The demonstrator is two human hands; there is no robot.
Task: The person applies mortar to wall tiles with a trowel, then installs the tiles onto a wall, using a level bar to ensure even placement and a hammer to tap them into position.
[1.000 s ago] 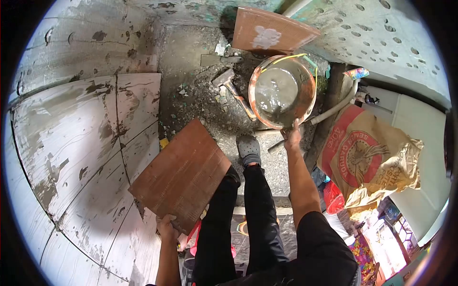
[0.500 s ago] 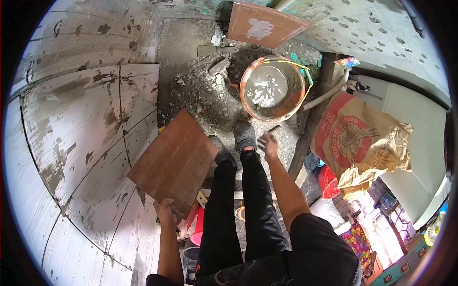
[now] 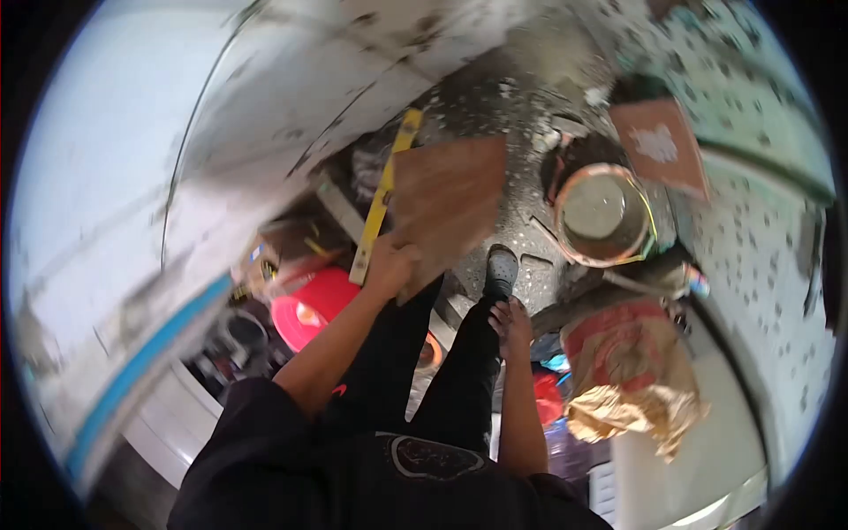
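A brown square tile is tilted in front of my legs, blurred by motion. My left hand is closed on its near left corner. Just left of the tile stands a yellow spirit level, partly behind my left hand. My right hand is over my right leg near the knee, its fingers apart and nothing visible in them. Beyond it, a bucket of greyish liquid sits on the rough floor. A second brown tile with a pale patch leans behind the bucket.
A crumpled brown paper sack lies at the right on a pale surface. At the left are a red basin and cluttered items. A white-tiled wall borders the left, and a pitted wall the right.
The view has turned leftward, bringing the spirit level and red basin into fuller sight. My left hand has carried the tile along. My right hand has drawn back from the floor area to my leg.
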